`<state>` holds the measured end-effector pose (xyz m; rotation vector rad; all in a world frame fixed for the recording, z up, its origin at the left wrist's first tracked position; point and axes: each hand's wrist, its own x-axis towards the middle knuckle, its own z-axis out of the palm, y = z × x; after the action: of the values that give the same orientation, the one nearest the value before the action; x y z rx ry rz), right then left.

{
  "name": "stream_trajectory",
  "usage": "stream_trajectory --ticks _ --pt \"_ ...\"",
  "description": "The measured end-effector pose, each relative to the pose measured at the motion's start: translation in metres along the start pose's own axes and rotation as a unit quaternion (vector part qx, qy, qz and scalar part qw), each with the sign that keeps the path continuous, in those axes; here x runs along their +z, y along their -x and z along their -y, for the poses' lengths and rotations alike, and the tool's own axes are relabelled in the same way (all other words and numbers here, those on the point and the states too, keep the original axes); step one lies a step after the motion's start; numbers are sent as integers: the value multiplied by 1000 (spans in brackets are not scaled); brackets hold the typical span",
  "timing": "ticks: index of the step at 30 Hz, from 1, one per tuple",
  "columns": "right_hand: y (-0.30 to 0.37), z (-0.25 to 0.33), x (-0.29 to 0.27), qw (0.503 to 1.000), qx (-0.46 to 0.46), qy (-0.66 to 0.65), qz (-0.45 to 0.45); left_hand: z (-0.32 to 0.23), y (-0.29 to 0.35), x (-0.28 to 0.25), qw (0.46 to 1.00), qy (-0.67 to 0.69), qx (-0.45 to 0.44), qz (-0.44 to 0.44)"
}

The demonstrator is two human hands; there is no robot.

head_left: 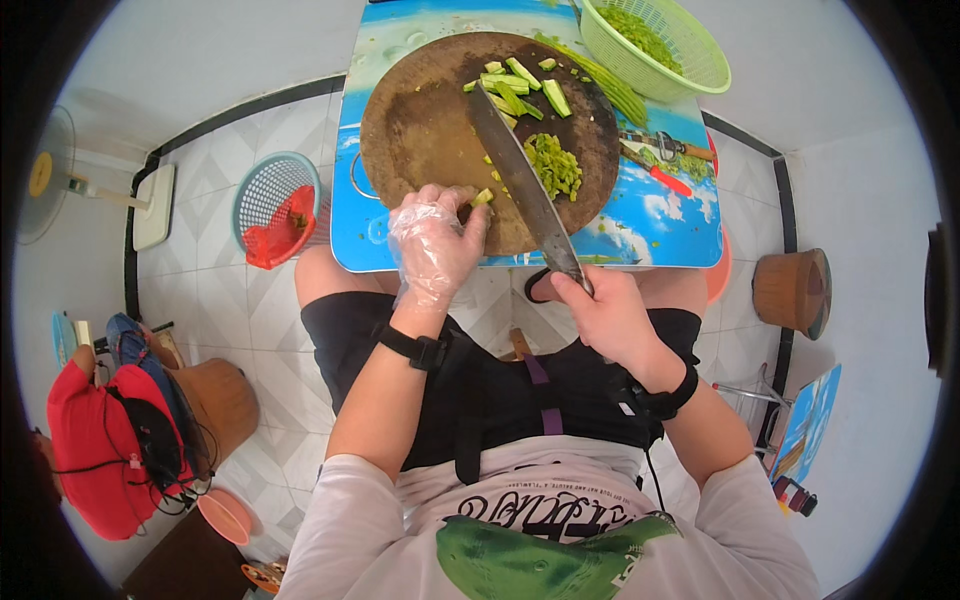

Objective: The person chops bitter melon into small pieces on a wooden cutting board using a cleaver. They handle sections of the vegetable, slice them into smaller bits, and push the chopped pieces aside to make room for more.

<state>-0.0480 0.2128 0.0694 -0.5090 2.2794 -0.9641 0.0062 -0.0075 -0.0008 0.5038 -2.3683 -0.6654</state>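
A long, broad knife (525, 178) slants across the round wooden chopping board (425, 130), its tip toward the far side. My right hand (615, 318) is closed around its handle at the board's near edge. In a clear plastic glove, my left hand (437, 240) rests on the near left of the board. Its curled fingers and thumb close on a small green vegetable piece (482, 197). Right of the blade lies a heap of chopped green bits (553, 167). Cut green vegetable strips (515, 88) lie toward the far side, around the knife tip.
Long green stalks (610, 85) lie beside the board, near a green basket (700, 50) of chopped greens. A red-handled knife (668, 180) lies on the blue table (352, 235). Left on the floor stands a blue-grey basket (262, 185); a wooden stool (792, 290) is right.
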Motion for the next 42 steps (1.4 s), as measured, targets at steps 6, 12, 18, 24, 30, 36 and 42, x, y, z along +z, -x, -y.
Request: stream_trajectory --ticks 6,12,18,24,30,36,42 --pt "-3 9 3 1000 -24 15 10 2 1 1 1000 -5 9 -11" --pt "-5 10 4 999 -21 24 13 2 1 0 1000 -10 12 -10" --pt "-5 12 4 999 -23 29 13 1 1 0 1000 -19 14 -7" --pt "-5 16 5 999 -14 32 16 2 1 1 1000 -19 16 -6" --pt "-4 18 5 999 -13 40 16 0 1 -1 1000 -28 12 -1" --pt "1 17 4 998 -29 52 10 0 0 -2 1000 -23 11 6" --pt "31 6 -6 997 9 71 29 2 1 0 999 -32 14 11"
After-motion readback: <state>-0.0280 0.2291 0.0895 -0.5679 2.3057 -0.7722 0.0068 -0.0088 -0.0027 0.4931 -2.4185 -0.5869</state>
